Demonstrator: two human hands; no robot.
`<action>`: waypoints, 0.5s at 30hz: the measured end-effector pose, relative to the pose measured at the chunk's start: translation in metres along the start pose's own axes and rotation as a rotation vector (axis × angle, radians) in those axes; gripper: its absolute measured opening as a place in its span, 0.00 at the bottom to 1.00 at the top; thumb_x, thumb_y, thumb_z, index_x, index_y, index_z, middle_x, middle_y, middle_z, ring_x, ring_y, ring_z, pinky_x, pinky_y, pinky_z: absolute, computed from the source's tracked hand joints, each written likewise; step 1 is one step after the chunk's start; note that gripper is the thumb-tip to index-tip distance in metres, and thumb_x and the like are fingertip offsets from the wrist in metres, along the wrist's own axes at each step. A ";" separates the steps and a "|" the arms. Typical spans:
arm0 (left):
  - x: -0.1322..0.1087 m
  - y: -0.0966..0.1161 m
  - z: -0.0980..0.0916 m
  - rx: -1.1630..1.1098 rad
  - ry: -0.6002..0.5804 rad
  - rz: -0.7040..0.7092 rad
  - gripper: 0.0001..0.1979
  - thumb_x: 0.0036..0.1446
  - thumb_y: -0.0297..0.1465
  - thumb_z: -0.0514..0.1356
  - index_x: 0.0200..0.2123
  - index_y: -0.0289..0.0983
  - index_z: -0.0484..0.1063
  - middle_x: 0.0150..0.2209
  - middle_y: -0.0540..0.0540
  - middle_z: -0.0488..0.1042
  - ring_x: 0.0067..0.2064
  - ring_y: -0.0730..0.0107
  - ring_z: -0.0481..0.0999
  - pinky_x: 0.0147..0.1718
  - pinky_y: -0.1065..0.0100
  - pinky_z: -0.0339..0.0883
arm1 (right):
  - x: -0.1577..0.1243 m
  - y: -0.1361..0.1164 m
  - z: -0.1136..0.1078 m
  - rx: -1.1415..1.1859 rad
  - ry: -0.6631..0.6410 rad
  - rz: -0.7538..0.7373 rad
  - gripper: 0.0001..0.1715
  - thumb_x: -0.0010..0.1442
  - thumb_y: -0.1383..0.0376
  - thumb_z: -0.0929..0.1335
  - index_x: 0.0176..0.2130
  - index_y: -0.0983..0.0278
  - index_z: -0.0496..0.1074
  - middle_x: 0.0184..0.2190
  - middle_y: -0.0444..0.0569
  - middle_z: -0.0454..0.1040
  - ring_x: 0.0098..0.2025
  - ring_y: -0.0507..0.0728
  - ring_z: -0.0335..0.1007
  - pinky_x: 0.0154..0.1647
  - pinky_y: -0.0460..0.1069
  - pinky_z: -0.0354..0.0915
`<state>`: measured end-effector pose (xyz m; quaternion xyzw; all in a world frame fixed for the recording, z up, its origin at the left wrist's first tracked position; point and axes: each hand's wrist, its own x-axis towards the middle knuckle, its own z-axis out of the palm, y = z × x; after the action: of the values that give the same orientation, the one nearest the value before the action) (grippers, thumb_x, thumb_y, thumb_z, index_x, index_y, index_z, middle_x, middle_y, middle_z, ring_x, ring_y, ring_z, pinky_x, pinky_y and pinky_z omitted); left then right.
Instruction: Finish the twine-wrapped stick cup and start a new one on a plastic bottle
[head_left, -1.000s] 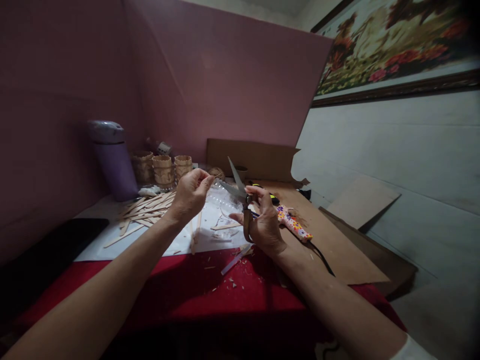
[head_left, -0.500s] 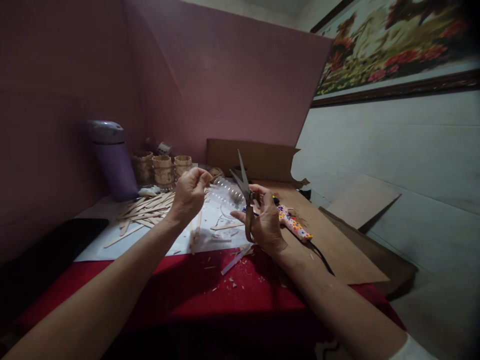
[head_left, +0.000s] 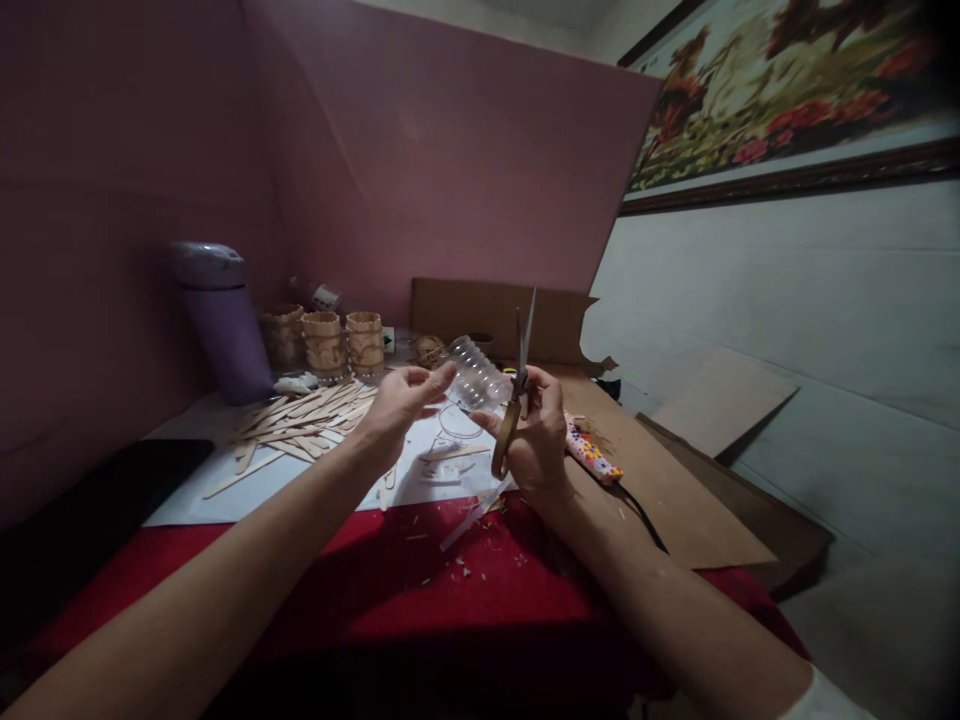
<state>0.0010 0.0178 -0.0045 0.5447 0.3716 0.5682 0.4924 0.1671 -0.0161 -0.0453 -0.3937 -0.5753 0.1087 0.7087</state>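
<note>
My right hand (head_left: 536, 430) is closed on a pair of scissors (head_left: 517, 385), its blades pointing up and slightly apart. My left hand (head_left: 405, 405) is near the middle, thumb and fingers a little apart, with nothing visible between them. Between the two hands is a clear ribbed plastic bottle piece (head_left: 476, 375), tilted. Its right end meets the fingers near the scissors; I cannot tell whether they touch it. A clear plastic strip (head_left: 474, 518) lies below the right hand, over the edge of the white sheet (head_left: 262, 490) and the red cloth (head_left: 337, 590).
Wooden craft sticks (head_left: 300, 420) are piled at left, before several carved-looking wooden cups (head_left: 325, 345) and a purple bottle (head_left: 229, 335). A flower-patterned tool (head_left: 596, 460) with a black cord lies on cardboard (head_left: 675, 510). Twine (head_left: 430, 350) sits behind. Scraps dot the red cloth.
The left fingers have loosened from a pinch and moved slightly right. The scissors have turned more upright and their blades have drawn closer together. The clear bottle piece has shifted right and up.
</note>
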 end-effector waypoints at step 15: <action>-0.002 0.021 -0.009 -0.266 -0.250 -0.074 0.25 0.41 0.36 0.72 0.43 0.35 0.70 0.38 0.41 0.79 0.35 0.62 0.79 0.35 0.61 0.73 | -0.001 0.005 -0.001 0.021 -0.176 0.078 0.34 0.51 0.49 0.76 0.51 0.59 0.67 0.40 0.47 0.76 0.40 0.57 0.75 0.44 0.54 0.73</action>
<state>-0.0118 0.0115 0.0137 0.5270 0.2487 0.5218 0.6230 0.1699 -0.0137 -0.0492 -0.3973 -0.6183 0.1765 0.6548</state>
